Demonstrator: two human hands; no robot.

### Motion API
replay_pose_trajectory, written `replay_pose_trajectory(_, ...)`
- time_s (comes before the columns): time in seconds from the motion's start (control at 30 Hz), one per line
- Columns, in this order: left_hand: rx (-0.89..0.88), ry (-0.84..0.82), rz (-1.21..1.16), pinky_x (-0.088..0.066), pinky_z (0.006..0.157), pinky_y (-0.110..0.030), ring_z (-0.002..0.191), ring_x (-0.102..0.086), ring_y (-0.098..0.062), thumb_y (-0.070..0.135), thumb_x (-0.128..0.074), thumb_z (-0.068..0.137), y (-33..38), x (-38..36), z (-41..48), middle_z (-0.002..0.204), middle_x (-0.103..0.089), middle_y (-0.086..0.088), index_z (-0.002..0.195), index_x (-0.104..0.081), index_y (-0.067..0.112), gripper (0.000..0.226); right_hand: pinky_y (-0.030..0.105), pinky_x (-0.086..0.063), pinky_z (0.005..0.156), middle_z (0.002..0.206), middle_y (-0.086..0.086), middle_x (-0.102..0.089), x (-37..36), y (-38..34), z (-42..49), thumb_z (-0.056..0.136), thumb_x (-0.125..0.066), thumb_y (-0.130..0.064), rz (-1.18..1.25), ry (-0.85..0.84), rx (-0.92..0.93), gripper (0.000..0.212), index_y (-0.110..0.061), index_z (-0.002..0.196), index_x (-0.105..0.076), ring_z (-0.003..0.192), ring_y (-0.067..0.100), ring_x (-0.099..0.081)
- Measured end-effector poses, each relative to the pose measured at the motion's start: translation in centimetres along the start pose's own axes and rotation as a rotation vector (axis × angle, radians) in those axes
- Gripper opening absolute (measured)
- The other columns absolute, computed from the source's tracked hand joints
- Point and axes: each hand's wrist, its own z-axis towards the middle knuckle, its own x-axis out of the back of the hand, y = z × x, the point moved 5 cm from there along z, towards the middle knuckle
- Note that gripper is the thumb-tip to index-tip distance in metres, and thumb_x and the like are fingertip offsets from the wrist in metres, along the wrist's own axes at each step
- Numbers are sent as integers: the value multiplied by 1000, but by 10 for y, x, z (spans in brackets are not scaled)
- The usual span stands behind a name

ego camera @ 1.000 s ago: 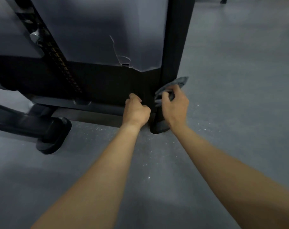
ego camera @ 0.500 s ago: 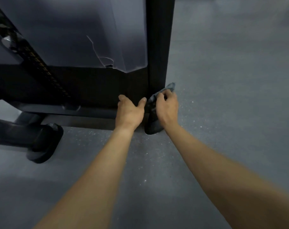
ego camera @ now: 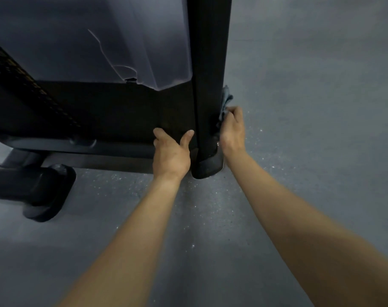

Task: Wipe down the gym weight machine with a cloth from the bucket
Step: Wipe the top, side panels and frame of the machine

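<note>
The right hand [ego camera: 232, 129] grips the cloth [ego camera: 226, 99] against the post [ego camera: 210, 74] to wipe its side. The left hand [ego camera: 171, 152] rests open on the panel [ego camera: 122, 111], likely bracing.

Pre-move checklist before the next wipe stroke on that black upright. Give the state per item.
1. Cloth secured: right hand grips the grey cloth. Ok.
2. Cloth on the surface: it sits at the right side of the upright post, but the contact face is hidden. Cannot tell.
3. Left hand out of the stroke path: it rests against the dark panel, on the post's other side. Ok.
4. Post foot already wiped: too dark to judge. Cannot tell.
5. Bucket in reach for a rinse: not in view. Cannot tell.
</note>
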Motion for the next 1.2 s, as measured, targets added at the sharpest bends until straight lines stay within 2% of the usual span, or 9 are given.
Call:
replay_pose_trajectory(0.13, -34, 22, -3, -53, 89, -40, 119, -59, -29, 53, -63, 97, -1, 1, -1, 140, -51, -9, 144, -30, 15, 69, 45, -51, 89, 109, 10, -59, -11, 20, -7, 109, -30, -16, 4, -61, -104, 24, -14, 128, -45, 94, 20, -57)
replay_pose_trajectory(0.2, -37, 22, 5, -54, 91, -42, 120, -59, -29, 53, -63, 97, -1, 1, -1, 140, -51, -9, 143, -30, 15, 69, 50, -52, 98, 118, 15, -60, -11, 35, -11, 110, -31, -15, -26, -65, -187, 27, -14, 132, -45, 100, 25, -59)
replay_pose_trajectory(0.27, -32, 14, 13, -54, 95, -46, 120, -60, -30, 54, -62, 97, 0, 1, -1, 140, -51, -8, 142, -31, 15, 68, 45, -53, 94, 119, 14, -63, -7, 32, -15, 108, -36, -12, 10, 1, -184, 25, -15, 128, -50, 100, 24, -61)
replay_pose_trajectory(0.4, -26, 9, 41, -53, 95, -48, 119, -60, -30, 55, -62, 97, 2, 3, -2, 137, -54, -7, 139, -32, 16, 64, 30, -49, 80, 98, 1, -63, -3, -12, -29, 102, -42, -7, 226, 200, 41, 20, -21, 103, -56, 89, 16, -59)
replay_pose_trajectory(0.53, 4, -18, 26, -52, 94, -46, 119, -59, -31, 54, -62, 97, 4, 4, -3, 137, -53, -7, 139, -32, 17, 64, 27, -51, 82, 101, -6, -61, -4, -37, -46, 104, -43, -9, 190, 172, 202, 19, -25, 108, -52, 92, 8, -61)
replay_pose_trajectory(0.73, 38, -66, 13, -48, 101, -45, 131, -54, -32, 55, -60, 98, 5, 5, -6, 148, -48, -7, 151, -25, 16, 75, 46, -51, 104, 114, 2, -65, 6, 1, -43, 105, -44, -10, 103, 26, -58, 21, -22, 118, -57, 107, 19, -63)
replay_pose_trajectory(0.93, 71, -106, 13, -48, 102, -45, 126, -55, -33, 55, -58, 99, 8, 6, -6, 144, -49, -11, 142, -29, 14, 66, 37, -56, 91, 111, 5, -64, 2, -68, -44, 98, -51, -9, 277, 124, 157, 17, -25, 104, -57, 102, 20, -65)
replay_pose_trajectory(1.03, 83, -128, 23, -45, 95, -40, 126, -55, -33, 58, -55, 99, 9, 9, -6, 144, -50, -11, 145, -28, 13, 70, 37, -56, 92, 113, 5, -64, 2, -71, -51, 99, -53, -11, 217, 124, 199, 16, -20, 111, -58, 103, 20, -64)
replay_pose_trajectory(1.2, 109, -168, -6, -38, 108, -41, 141, -44, -34, 64, -46, 101, 22, 14, -14, 157, -41, -14, 159, -17, 7, 86, 47, -52, 104, 117, 6, -68, 3, -49, -52, 103, -46, -11, 235, 47, -120, 24, -18, 119, -62, 107, 21, -65)
